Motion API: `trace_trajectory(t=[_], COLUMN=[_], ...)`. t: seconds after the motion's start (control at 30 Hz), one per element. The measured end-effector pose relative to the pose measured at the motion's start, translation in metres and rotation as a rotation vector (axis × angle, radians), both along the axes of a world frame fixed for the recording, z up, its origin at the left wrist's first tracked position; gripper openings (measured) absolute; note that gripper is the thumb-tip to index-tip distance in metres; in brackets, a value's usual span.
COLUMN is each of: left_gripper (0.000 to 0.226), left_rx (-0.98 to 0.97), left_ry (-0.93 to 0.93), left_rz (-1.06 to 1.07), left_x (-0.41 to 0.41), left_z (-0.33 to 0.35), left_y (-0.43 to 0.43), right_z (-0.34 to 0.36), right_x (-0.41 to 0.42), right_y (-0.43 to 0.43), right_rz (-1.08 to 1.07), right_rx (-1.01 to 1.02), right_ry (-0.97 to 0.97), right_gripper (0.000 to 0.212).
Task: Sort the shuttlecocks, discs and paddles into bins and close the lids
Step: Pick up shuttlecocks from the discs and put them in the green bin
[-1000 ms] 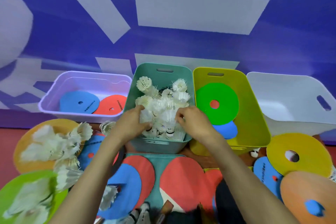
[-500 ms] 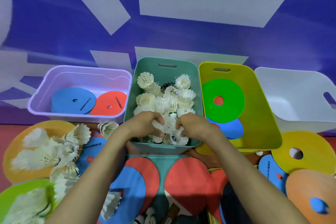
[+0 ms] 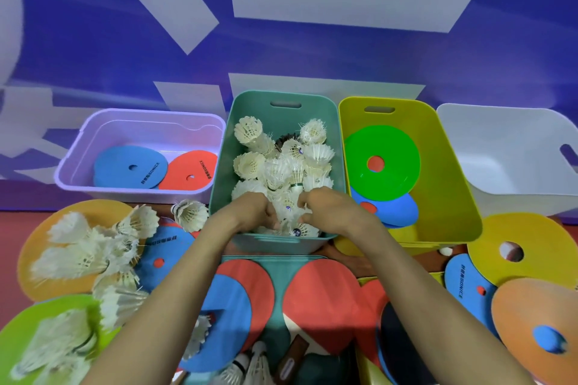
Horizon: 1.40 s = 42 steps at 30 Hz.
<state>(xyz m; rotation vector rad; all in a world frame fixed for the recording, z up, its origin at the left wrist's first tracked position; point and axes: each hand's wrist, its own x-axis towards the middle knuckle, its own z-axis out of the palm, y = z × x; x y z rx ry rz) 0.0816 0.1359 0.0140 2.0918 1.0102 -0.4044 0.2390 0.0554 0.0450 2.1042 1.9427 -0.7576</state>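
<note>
A teal bin (image 3: pixel 328 109) in the middle holds a heap of white shuttlecocks (image 3: pixel 281 166). Both my hands reach into its near end. My left hand (image 3: pixel 250 212) and my right hand (image 3: pixel 331 209) have their fingers curled round shuttlecocks between them. A lilac bin (image 3: pixel 75 150) on the left holds a blue disc (image 3: pixel 128 167) and a red disc (image 3: pixel 190 169). The yellow bin (image 3: pixel 453 181) on the right holds a green disc (image 3: pixel 383 162) over a blue one. Loose shuttlecocks (image 3: pixel 93 247) lie on the floor at left. Red paddles (image 3: pixel 322 294) lie near me.
An empty white bin (image 3: pixel 506 147) stands at the far right. Yellow (image 3: pixel 538 244), orange (image 3: pixel 531 316) and blue (image 3: pixel 463 284) discs lie on the floor at right. An orange disc (image 3: pixel 40 284) and a green disc (image 3: pixel 18 331) lie under shuttlecocks at left. A teal lid (image 3: pixel 278 262) lies under the paddles.
Both hands have drawn back toward the bin's near end and closer together, gathering shuttlecocks between them. The view has dipped slightly toward the bins.
</note>
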Motion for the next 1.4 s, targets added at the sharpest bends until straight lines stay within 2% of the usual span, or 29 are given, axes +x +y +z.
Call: trace_trajectory(t=[0.03, 0.17, 0.3, 0.37, 0.5, 0.6, 0.77, 0.9, 1.03, 1.13, 1.23, 1.4], left_gripper=[0.007, 0.045, 0.056, 0.050, 0.033, 0.024, 0.019, 0.026, 0.048, 0.056, 0.056, 0.042], left_rx=[0.001, 0.040, 0.157, 0.273, 0.414, 0.470, 0.439, 0.399, 0.320, 0.291, 0.283, 0.344], left_ry=[0.013, 0.046, 0.015, -0.046, -0.364, -0.544, -0.613, -0.547, -0.351, -0.220, -0.142, 0.001], left_rz=[0.024, 0.102, 0.151, 0.158, 0.196, 0.159, 0.053, -0.030, -0.044, -0.025, 0.002, 0.032], left_x=[0.004, 0.014, 0.017, 0.024, 0.067, 0.117, 0.205, 0.261, 0.303, 0.330, 0.356, 0.384], left_z=[-0.002, 0.005, 0.024, 0.034, 0.057, 0.069, 0.063, 0.038, 0.001, -0.023, -0.044, -0.068], left_y=[-0.004, -0.010, -0.020, -0.036, -0.086, -0.132, -0.207, -0.249, -0.266, -0.268, -0.262, -0.245], right_z=[0.002, 0.012, 0.031, 0.041, 0.060, 0.070, 0.067, 0.044, 0.011, -0.012, -0.032, -0.055], right_x=[0.001, 0.008, 0.019, 0.030, 0.067, 0.109, 0.193, 0.251, 0.296, 0.328, 0.354, 0.381], right_y=[-0.002, -0.016, -0.035, -0.051, -0.099, -0.146, -0.230, -0.272, -0.299, -0.316, -0.331, -0.346], right_rz=[-0.008, -0.044, -0.055, -0.080, -0.168, -0.242, -0.401, -0.465, -0.534, -0.640, -0.743, -0.876], right_rx=[0.023, 0.131, 0.273, 0.362, 0.548, 0.608, 0.590, 0.489, 0.372, 0.340, 0.317, 0.222], right_ry=[0.006, 0.047, 0.104, 0.144, 0.193, 0.173, 0.114, 0.092, 0.064, 0.011, -0.033, -0.022], right_gripper=[0.035, 0.034, 0.032, 0.030, 0.030, 0.032, 0.031, 0.033, 0.040, 0.043, 0.046, 0.040])
